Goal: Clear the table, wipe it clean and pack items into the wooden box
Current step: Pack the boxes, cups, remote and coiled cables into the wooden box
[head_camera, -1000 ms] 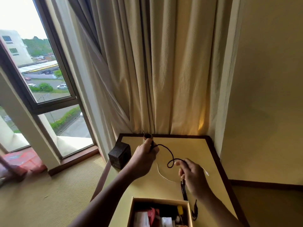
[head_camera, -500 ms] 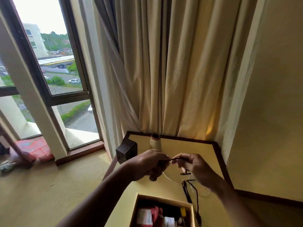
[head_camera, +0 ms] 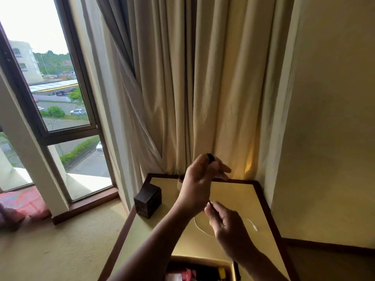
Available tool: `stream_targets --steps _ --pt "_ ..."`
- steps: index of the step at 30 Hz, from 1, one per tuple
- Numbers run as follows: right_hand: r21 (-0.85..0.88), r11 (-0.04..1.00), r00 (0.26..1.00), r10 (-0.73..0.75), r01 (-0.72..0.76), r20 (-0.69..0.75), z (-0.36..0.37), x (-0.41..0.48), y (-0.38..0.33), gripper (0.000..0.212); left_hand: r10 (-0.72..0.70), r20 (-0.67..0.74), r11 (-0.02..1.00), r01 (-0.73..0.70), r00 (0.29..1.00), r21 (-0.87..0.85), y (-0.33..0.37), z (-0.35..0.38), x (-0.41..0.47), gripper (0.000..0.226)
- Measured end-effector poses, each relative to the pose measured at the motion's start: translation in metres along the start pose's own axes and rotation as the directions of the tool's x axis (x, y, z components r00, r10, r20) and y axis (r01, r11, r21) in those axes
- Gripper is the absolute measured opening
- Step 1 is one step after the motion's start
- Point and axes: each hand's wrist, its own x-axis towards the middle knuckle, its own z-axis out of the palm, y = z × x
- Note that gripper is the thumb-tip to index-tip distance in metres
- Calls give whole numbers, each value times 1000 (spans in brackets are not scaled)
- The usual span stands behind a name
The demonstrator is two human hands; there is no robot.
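1. Cable (head_camera: 210,204), black, is raised above the table (head_camera: 239,199).
2. Left hand (head_camera: 197,185) grips its upper end; right hand (head_camera: 225,222) pinches it lower down.
3. Wooden box (head_camera: 203,260) sits at the near edge.
4. Dark cube (head_camera: 147,199) stands far left.

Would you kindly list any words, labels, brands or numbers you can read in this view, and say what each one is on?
No text is readable.
Packaged items in the open wooden box: any print is blurred.
Small dark ribbed box on the yellow table: no lettering visible.
Grey sign outside the window: too small to read.
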Motion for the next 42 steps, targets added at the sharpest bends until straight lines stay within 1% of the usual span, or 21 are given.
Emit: stream_targets --steps 1,2,3,4,5,8,10,14,17,19,21,23,24,27,30,31,33,35,37,39,42 --pt "-41 999 1000 -12 13 5 -6 -2 0 28 44 103 947 -74 994 311 -3 -3 2 13" --pt "-71 997 1000 -11 13 29 -13 -2 -1 27 22 227 819 -148 974 554 -6 -6 4 9" --pt "-110 994 998 -15 23 67 -21 0 -1 23 -55 324 682 -202 945 703 -11 -10 5 7" --pt "-148 988 995 -29 44 98 -28 2 -2 18 -145 378 602 -221 914 767 -14 -14 7 8" --pt "-169 982 992 -60 79 115 -36 4 -5 17 -229 400 608 -191 887 771 -16 -18 8 6" --pt "-89 990 993 -112 114 30 -56 7 -7 21 -378 385 824 116 842 555 -15 -24 9 18" --pt "-11 997 997 -77 77 -27 -66 8 -6 20 -416 429 895 277 802 350 -9 -23 6 24" --pt "88 994 995 -64 71 -74 -70 12 -7 16 -409 647 904 384 643 189 -3 -27 1 30" --pt "245 968 994 -21 46 -105 -69 15 -9 17 -358 710 854 519 607 -13 1 -33 -4 27" --pt "371 929 993 27 16 -111 -65 18 -8 23 -311 690 779 591 653 -208 1 -25 -17 22" --pt "457 888 992 95 -45 -87 -54 20 -4 23 -222 636 649 599 739 -469 1 -13 -29 20" --pt "472 876 988 145 -104 -52 -40 18 2 22 -151 516 468 521 843 -714 1 3 -36 25" --pt "474 873 987 151 -112 -46 -34 17 5 26 -164 430 419 457 888 -784 3 10 -37 27" --pt "426 903 980 131 -57 -147 -23 11 12 31 -222 160 495 253 962 -831 10 21 -32 25" --pt "332 943 969 61 23 -239 -18 3 17 26 -160 26 687 130 987 -715 19 24 -17 19" --pt "256 965 973 8 53 -232 -16 -1 18 24 -123 -27 805 83 992 -587 18 24 -11 19" --pt "104 988 978 -91 112 -189 -15 -6 16 19 5 -85 994 -15 996 -111 13 20 -3 19" --pt "43 992 982 -109 117 -157 -19 -7 15 16 75 55 923 -90 996 375 1 13 -1 17" --pt "17 993 982 -111 115 -154 -32 -5 13 18 -37 247 781 -126 968 612 -9 3 -3 15" --pt "-22 990 978 -142 140 -152 -46 -4 15 18 -190 359 770 -88 914 632 -13 -9 -8 17" --pt "-129 968 964 -233 217 -124 -64 2 15 13 -367 428 864 131 826 487 -11 -22 -16 23"
